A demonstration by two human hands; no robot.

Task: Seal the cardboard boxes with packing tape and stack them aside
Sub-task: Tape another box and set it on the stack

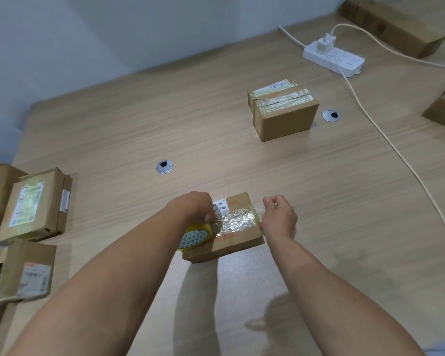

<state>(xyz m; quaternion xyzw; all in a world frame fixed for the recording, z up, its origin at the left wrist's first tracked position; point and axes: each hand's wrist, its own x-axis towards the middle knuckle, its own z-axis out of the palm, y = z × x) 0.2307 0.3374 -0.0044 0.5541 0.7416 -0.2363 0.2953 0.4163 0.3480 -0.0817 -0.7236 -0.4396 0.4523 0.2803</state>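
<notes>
Box (239,200) lies flat on the counter (113,129), low centre of frame, with a label at its far left corner. I read the left hand (194,209) as a closed grip, fingers curled round the yellow tape roll (194,236) at the box's left edge. A clear tape strip (238,222) runs from the roll across the box top. The right hand (279,218) has a narrow grip, pinching the strip's end at the right edge. A taped box (283,111) stands well apart, upper right. Stacked boxes (34,204) at left edge. Power strip (333,57) top right.
</notes>
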